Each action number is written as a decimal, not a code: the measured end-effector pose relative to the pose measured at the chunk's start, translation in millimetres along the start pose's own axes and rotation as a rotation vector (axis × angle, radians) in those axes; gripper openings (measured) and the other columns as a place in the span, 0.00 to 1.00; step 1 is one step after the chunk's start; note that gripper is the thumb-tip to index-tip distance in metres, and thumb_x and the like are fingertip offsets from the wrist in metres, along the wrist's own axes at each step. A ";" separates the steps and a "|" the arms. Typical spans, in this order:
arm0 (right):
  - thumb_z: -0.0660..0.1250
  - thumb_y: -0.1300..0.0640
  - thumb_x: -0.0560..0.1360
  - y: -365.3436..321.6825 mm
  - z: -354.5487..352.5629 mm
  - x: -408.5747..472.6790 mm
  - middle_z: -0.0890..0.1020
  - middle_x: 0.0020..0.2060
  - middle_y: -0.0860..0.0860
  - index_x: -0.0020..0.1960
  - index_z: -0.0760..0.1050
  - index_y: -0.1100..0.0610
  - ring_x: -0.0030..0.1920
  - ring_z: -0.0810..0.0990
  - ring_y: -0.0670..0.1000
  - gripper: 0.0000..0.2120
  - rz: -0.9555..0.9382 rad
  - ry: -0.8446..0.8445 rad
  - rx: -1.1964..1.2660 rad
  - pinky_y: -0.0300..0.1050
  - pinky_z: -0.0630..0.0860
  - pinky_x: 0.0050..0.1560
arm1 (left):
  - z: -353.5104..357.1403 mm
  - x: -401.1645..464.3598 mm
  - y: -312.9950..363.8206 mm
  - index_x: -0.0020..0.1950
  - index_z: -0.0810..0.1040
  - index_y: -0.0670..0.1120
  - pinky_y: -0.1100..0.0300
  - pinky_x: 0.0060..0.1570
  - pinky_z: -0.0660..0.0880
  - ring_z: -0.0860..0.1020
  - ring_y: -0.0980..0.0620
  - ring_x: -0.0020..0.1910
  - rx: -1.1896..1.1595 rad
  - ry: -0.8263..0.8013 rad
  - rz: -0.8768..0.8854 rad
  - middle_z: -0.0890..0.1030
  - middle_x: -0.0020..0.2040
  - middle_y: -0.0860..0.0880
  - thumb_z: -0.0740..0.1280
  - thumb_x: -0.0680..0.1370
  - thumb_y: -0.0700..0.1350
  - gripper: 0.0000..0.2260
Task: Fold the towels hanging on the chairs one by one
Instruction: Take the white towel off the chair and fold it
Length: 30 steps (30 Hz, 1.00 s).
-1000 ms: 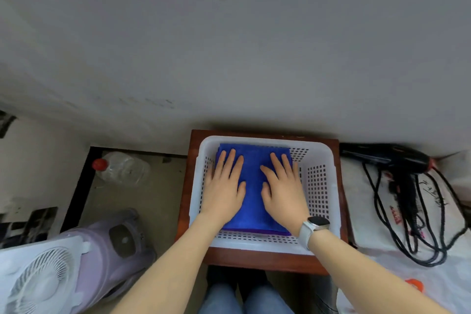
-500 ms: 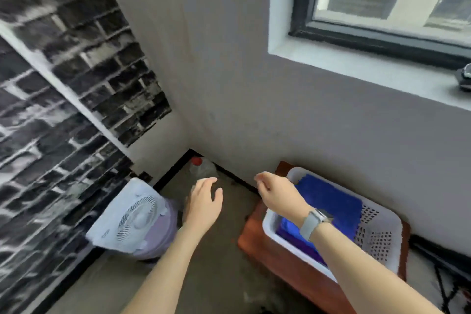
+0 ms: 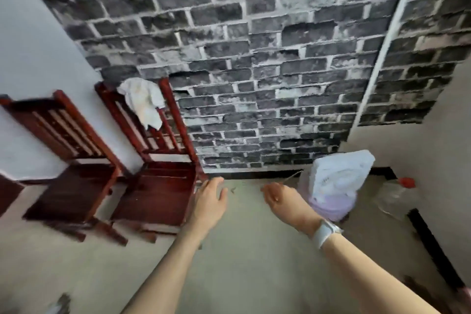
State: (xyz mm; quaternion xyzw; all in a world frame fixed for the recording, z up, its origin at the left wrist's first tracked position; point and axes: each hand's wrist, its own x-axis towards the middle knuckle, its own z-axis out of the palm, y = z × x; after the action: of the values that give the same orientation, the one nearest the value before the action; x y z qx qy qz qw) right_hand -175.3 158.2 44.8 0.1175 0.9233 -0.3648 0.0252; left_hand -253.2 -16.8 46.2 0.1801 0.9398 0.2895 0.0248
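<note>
A white fan stands on the floor against the brick-patterned wall, a red-capped bottle nearby.

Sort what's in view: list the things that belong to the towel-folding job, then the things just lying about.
Belongs to the job:
white towel, draped over a chair back
right-hand chair bearing it
left-hand chair, back bare
left hand and right hand, both empty

Just lying about:
white fan
red-capped plastic bottle

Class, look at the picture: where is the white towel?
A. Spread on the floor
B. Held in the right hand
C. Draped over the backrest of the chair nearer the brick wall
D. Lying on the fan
C: the white towel hangs over the top rail of the chair beside the brick wall.
</note>
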 end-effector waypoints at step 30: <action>0.56 0.58 0.78 -297.9 163.2 489.9 0.78 0.57 0.56 0.62 0.73 0.57 0.57 0.76 0.56 0.15 -0.202 0.148 -0.102 0.47 0.73 0.52 | -221.8 350.3 -316.2 0.63 0.74 0.45 0.59 0.61 0.71 0.74 0.52 0.60 -0.119 0.230 -0.185 0.78 0.59 0.48 0.61 0.78 0.44 0.14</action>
State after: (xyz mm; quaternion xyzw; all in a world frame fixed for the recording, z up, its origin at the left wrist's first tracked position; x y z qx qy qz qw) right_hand -727.6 -65.8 59.4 0.0493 0.9471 -0.3083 -0.0739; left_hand -716.2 -254.6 75.8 0.0568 0.9302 0.3598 -0.0456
